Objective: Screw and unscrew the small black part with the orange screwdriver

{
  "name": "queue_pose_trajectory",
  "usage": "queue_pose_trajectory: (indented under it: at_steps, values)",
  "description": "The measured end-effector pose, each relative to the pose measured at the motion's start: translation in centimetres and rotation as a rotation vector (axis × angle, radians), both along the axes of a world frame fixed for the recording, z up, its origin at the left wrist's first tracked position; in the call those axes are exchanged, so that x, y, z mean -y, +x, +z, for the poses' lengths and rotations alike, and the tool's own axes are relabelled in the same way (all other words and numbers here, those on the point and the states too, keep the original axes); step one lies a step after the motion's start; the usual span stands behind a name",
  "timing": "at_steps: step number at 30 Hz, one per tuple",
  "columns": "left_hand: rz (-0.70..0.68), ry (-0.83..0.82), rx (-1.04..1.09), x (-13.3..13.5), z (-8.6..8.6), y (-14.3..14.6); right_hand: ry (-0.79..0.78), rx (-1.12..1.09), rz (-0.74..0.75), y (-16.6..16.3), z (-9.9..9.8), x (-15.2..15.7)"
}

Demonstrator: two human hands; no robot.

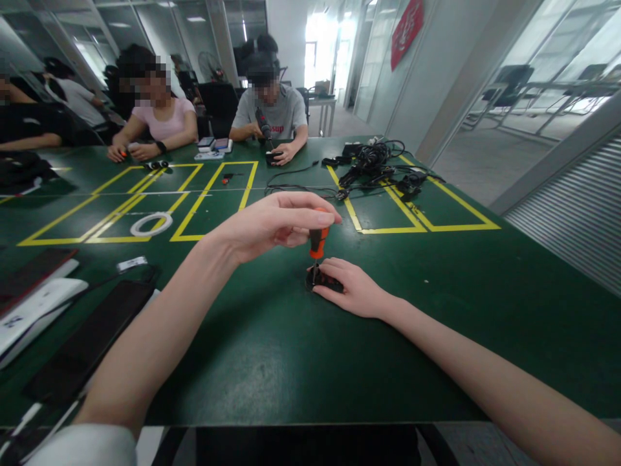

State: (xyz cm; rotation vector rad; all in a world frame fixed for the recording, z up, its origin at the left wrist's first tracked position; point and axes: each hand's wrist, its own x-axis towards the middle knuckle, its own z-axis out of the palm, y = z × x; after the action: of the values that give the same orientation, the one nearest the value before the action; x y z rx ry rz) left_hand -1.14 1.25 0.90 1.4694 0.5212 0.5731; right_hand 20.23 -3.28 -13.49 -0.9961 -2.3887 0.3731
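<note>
My left hand [291,220] grips an orange and black screwdriver [317,243] from above, its index finger lying over the top of the handle. The screwdriver stands nearly upright, and its thin shaft points down into a small black part [330,282] on the green table. Around that part my right hand [356,288] is closed, thumb on the near side and fingers on the far side. The part looks hollow, but its exact kind is hard to make out because the right hand covers much of it.
A heap of black cables [373,165] lies at the back right. At left are a roll of white tape [151,224], a black phone-like slab [92,340] and a white device [43,310]. Yellow tape outlines mark the table [262,362]. Across it, a person [272,110] holds a power drill [262,124].
</note>
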Motion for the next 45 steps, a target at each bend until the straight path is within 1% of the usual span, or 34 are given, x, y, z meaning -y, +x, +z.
queue_pose_trajectory:
  at_steps: [3, 7, 14, 17, 20, 23, 27, 30, 33, 35, 37, 42, 45]
  values:
    - [-0.033, -0.005, 0.028, -0.1, 0.0, 0.0, -0.003, 0.006, -0.006, 0.0, 0.1, 0.0]
    - [-0.078, -0.060, 0.067, -0.3, 0.0, -0.1, -0.007, 0.002, -0.011, 0.0, 0.0, 0.0]
    - [-0.013, -0.043, 0.039, 0.0, 0.1, 0.0, -0.001, 0.005, -0.005, 0.1, 0.0, 0.0]
    - [-0.025, -0.036, 0.026, -0.1, -0.1, 0.0, -0.018, -0.027, 0.001, 0.1, -0.1, 0.0]
    - [-0.055, -0.038, 0.049, -0.3, -0.3, -0.1, -0.056, -0.109, -0.006, 0.4, -0.1, 0.0]
    - [-0.078, -0.057, 0.061, -0.4, -0.4, -0.1, -0.048, -0.229, -0.038, 0.6, 0.6, 0.0]
    - [-0.017, -0.046, 0.041, -0.3, -0.4, 0.0, -0.004, -0.453, -0.076, 0.3, 3.1, 0.2]
    - [-0.009, -0.022, 0.034, -0.2, -0.4, 0.1, -0.102, -0.570, -0.083, -0.3, 5.1, 0.4]
    - [0.007, -0.022, 0.039, -0.2, -0.4, 0.2, -0.228, -0.612, -0.060, -0.9, 6.2, 0.3]
    - [0.031, -0.022, 0.060, -0.2, -0.5, 0.2, -0.265, -0.610, -0.054, -1.1, 6.6, 0.1]
    - [0.027, -0.022, 0.075, -0.2, -0.7, 0.3, -0.274, -0.610, -0.051, -1.4, 6.7, 0.0]
    - [-0.028, -0.003, 0.065, 0.0, -0.8, 0.3, -0.313, -0.595, -0.063, -1.9, 6.4, 0.0]
    - [-0.078, 0.024, 0.095, -0.6, -1.2, -0.1, -0.354, -0.604, -0.072, -2.1, 6.1, -0.1]
